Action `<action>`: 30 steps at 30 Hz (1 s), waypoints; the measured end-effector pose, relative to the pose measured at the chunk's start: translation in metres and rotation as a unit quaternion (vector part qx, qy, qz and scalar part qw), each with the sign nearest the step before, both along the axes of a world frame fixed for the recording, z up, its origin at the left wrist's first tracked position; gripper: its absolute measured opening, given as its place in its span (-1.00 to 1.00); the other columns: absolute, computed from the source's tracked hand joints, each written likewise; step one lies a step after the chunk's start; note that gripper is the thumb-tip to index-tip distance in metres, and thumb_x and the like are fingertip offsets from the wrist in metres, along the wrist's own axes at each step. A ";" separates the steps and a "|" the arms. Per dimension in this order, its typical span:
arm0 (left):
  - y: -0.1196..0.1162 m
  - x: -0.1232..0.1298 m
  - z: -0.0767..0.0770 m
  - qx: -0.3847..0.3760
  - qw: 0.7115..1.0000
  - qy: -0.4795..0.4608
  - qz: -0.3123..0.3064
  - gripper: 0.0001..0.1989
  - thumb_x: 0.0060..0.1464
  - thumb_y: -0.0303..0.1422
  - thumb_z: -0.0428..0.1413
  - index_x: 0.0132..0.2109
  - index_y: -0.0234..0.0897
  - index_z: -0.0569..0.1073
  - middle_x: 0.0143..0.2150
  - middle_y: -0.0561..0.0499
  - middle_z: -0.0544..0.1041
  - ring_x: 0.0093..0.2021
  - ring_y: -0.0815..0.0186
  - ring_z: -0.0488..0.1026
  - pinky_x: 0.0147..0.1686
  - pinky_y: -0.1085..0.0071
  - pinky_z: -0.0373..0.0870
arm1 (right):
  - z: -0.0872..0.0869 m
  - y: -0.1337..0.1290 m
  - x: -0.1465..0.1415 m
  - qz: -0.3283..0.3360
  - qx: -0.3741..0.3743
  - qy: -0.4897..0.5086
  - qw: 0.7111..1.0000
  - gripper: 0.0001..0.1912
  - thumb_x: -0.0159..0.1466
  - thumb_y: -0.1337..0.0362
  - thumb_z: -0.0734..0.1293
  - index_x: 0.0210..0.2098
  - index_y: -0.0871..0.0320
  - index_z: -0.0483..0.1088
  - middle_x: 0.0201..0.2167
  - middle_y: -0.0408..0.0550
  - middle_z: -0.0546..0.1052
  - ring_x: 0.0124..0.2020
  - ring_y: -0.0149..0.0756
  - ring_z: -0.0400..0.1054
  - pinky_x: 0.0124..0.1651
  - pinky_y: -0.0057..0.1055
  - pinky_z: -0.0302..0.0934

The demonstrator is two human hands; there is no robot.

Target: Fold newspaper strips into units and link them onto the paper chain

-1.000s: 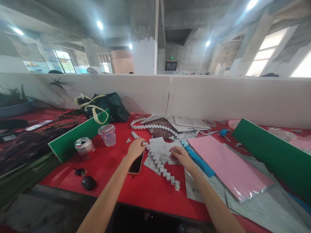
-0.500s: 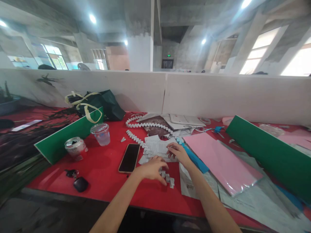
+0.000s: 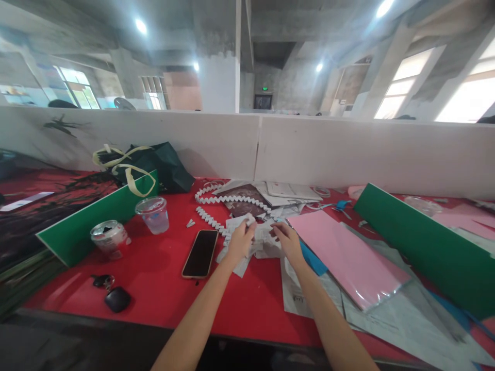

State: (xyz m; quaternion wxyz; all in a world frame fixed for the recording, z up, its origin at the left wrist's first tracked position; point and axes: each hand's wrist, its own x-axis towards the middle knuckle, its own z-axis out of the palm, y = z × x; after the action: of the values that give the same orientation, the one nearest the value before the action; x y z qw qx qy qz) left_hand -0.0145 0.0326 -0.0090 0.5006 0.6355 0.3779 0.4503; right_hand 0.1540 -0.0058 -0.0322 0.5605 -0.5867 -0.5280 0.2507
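My left hand (image 3: 241,241) is closed around small white folded paper pieces, whose tops show above its fingers. Just right of it, my right hand (image 3: 285,237) has its fingers bent over the loose white papers (image 3: 266,247); whether it holds anything is too small to tell. A zigzag chain of folded white paper (image 3: 211,219) lies behind and left of my hands, and curves back toward the wall. The black-screened phone (image 3: 200,254) lies left of my left hand. Beside my right hand is a pink sheet pack (image 3: 344,257) in clear plastic, with a blue strip (image 3: 314,259) along its left side.
A lidded plastic cup (image 3: 153,216), an open can (image 3: 111,238) and keys (image 3: 116,299) stand or lie at the left. Green boards (image 3: 96,216) flank both sides. A dark green bag (image 3: 168,167) leans by the white partition (image 3: 216,139). Grey papers (image 3: 390,314) spread at the right.
My left hand has moved up and away from the front, closing on the small white pieces that lay beneath it. My right hand has stayed nearly in place. The view has shifted slightly.
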 end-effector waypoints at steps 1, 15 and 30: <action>0.004 -0.001 0.000 -0.025 0.999 -0.029 0.013 -0.62 0.03 0.01 0.01 -0.31 -0.26 0.34 -0.66 0.12 0.34 -0.67 0.39 0.24 -0.61 0.49 0.11 | -0.003 0.001 0.002 -0.020 0.003 -0.016 1.000 -0.75 0.14 0.12 0.23 -0.26 0.12 0.36 -0.37 -0.03 0.51 -0.30 -0.21 0.39 -0.30 -0.33 0.25; 0.013 -0.020 0.007 -0.169 0.965 -0.197 0.041 -0.51 -0.01 0.07 -0.17 -0.20 -0.25 0.28 -0.53 0.03 0.48 -0.54 0.29 0.47 -0.62 0.45 0.27 | -0.013 0.000 -0.019 0.096 0.013 -0.218 0.971 -0.63 0.11 0.21 0.34 -0.08 0.09 0.46 -0.05 0.04 0.49 0.01 -0.06 0.29 0.11 -0.10 0.09; -0.004 -0.015 -0.004 -0.100 0.979 -0.173 -0.023 -0.52 0.06 0.04 -0.13 -0.16 -0.29 0.31 -0.71 0.15 0.29 -0.74 0.42 0.21 -0.71 0.53 0.08 | -0.024 0.006 0.007 -0.056 0.023 -0.172 0.983 -0.64 0.15 0.22 0.26 -0.07 0.11 0.44 0.02 0.07 0.44 0.12 -0.03 0.22 0.19 -0.05 0.01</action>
State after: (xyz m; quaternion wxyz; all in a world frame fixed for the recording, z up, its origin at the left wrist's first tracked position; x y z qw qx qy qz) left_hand -0.0299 0.0291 -0.0129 0.6298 0.5028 0.3138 0.5020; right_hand 0.1607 0.0004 -0.0561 0.4882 -0.6367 -0.5882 0.1018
